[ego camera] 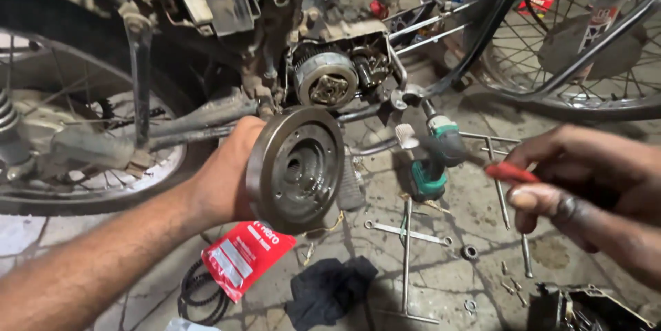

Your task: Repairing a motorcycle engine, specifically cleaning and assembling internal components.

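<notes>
While the left hand [231, 173] gripped the round metal drum [296, 169] by its rim, open face turned rightward, the right hand [585, 186] pinched what looked like a red-handled tool [511, 173] just beside it.

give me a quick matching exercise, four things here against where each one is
Things:
1. round metal drum
2. red-handled tool
3. red packet
4. black rag

Places:
a. in the right hand
b. on the floor beside a black rubber ring
c. held up in the left hand
d. crumpled on the floor, right of the packet

Pairs: 1-c, 2-a, 3-b, 4-d
</notes>
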